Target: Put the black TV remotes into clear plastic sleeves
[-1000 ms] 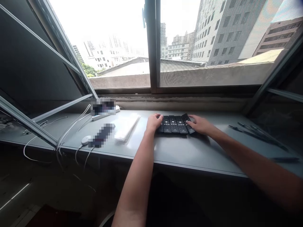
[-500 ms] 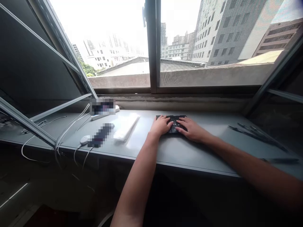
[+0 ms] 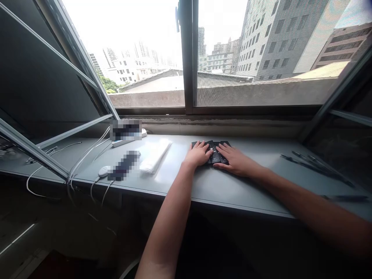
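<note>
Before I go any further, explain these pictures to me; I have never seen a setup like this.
There is no machine: these are a person's bare left hand and bare right hand. One camera worn on the head takes every picture, looking forward and down. Both hands lie palm-down on slim black button-covered remote controls, rather than gripping them. On the smooth grey tabletop lie a flat, shiny white packet and, off to the right, dark, slender pen-like sticks.

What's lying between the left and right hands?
In the head view, black remotes show between the left hand and right hand, partly covered by both.
</note>
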`<state>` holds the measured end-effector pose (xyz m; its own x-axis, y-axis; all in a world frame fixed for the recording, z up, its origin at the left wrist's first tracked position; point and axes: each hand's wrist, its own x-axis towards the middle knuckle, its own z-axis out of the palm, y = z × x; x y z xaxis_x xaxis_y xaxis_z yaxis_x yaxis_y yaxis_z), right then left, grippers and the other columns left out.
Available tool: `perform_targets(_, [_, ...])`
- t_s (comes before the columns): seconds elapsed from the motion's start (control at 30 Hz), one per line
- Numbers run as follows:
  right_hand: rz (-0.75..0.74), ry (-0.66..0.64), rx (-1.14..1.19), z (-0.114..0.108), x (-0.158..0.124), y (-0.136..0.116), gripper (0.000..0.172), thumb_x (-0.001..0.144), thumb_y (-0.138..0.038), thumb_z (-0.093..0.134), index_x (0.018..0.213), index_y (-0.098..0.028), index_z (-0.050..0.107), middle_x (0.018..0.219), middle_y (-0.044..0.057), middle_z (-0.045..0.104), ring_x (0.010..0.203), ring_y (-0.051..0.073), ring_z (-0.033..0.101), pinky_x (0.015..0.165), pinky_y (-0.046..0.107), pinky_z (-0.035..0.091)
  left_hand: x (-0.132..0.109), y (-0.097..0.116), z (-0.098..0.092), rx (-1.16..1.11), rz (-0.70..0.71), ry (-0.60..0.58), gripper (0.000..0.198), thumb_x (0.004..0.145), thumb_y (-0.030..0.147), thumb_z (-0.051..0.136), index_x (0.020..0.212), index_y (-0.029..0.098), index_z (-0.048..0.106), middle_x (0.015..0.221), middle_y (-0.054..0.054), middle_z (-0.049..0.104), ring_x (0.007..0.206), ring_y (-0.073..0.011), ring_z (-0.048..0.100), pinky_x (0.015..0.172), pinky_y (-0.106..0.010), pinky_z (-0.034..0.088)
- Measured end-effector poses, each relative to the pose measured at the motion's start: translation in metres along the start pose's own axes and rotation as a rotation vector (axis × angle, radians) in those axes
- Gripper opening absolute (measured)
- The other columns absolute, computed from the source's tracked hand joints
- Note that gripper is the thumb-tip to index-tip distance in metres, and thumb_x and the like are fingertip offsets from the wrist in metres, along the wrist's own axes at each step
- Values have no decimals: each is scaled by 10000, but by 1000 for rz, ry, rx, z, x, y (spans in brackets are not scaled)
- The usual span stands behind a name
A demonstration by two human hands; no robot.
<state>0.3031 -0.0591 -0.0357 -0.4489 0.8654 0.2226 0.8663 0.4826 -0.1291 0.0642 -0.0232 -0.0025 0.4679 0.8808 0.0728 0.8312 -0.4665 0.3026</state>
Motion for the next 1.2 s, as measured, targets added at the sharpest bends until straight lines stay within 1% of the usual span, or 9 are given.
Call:
perform_targets(0.13, [-4, 15, -13, 0, 0, -1, 1079, 974, -914, 467, 1763, -182, 394, 1805, 183, 366, 1692, 440, 283, 1377, 624, 258, 2, -2, 1, -20, 10, 30, 619, 1135, 569, 336, 1628, 272, 563, 1817, -72, 356, 1720, -327, 220, 1386, -615, 149])
perform_targets(0.3, [4, 34, -16, -4, 0, -2, 1028, 975, -904, 475, 1743, -221, 447, 1785, 152, 424, 1668, 458, 333, 1375, 618, 269, 3, -1, -1, -54, 16, 91, 527, 1146, 503, 371, 1464, 257, 713, 1717, -96, 523, 1658, -343, 367, 1363, -591, 237])
perform_targets(0.5, [-4, 53, 16, -11, -1, -3, 945, 1024, -856, 443, 1692, -194, 532, 1737, 172, 498, 1640, 443, 394, 1362, 618, 299, 3, 1, -5, -89, 30, 209, 470, 1147, 437, 409, 1422, 230, 729, 1518, -96, 709, 1535, -304, 540, 1285, -451, 392])
perform_targets(0.67, [41, 166, 113, -16, 1, 3, 818, 1121, -722, 310, 1621, -145, 604, 1658, 193, 588, 1568, 400, 510, 1329, 569, 387, 3, 2, -8, -145, -30, 318, 510, 1142, 429, 427, 1491, 157, 679, 1485, -140, 725, 1405, -290, 651, 1223, -396, 456])
perform_targets(0.87, [115, 245, 175, -21, 3, 11, 734, 1146, -639, 261, 1598, -192, 629, 1577, 159, 672, 1481, 388, 603, 1279, 594, 452, 0, -2, -14, -181, -199, 392, 505, 1151, 449, 357, 1398, 211, 729, 1420, -131, 750, 1321, -292, 683, 1136, -405, 513])
perform_targets(1.0, [121, 235, 190, -19, 4, 11, 741, 1141, -652, 260, 1593, -200, 636, 1572, 156, 676, 1479, 390, 604, 1280, 598, 450, -2, -5, -17, -92, -297, 453, 504, 1137, 429, 357, 1378, 193, 732, 1446, -150, 722, 1397, -306, 622, 1227, -448, 449])
perform_targets(1.07, [118, 229, 194, -18, 3, 10, 736, 1140, -653, 269, 1588, -202, 641, 1576, 154, 672, 1487, 391, 596, 1282, 590, 450, -3, -7, -17, -2, -335, 480, 510, 1123, 415, 379, 1417, 167, 714, 1508, -169, 682, 1521, -326, 518, 1345, -508, 300])
perform_targets(1.13, [123, 230, 200, -19, 3, 9, 721, 1140, -648, 281, 1587, -210, 641, 1583, 149, 667, 1493, 395, 590, 1282, 591, 449, -4, -10, -18, 69, -391, 507, 577, 1119, 450, 374, 1523, 139, 643, 1625, -189, 591, 1636, -355, 372, 1396, -577, 139])
perform_targets(1.2, [129, 230, 206, -19, 2, 8, 714, 1140, -643, 290, 1584, -209, 642, 1586, 150, 664, 1491, 395, 591, 1283, 589, 447, -5, -15, -19, 103, -473, 536, 697, 1117, 532, 336, 1634, 107, 528, 1737, -206, 460, 1694, -390, 249, 1392, -629, 90])
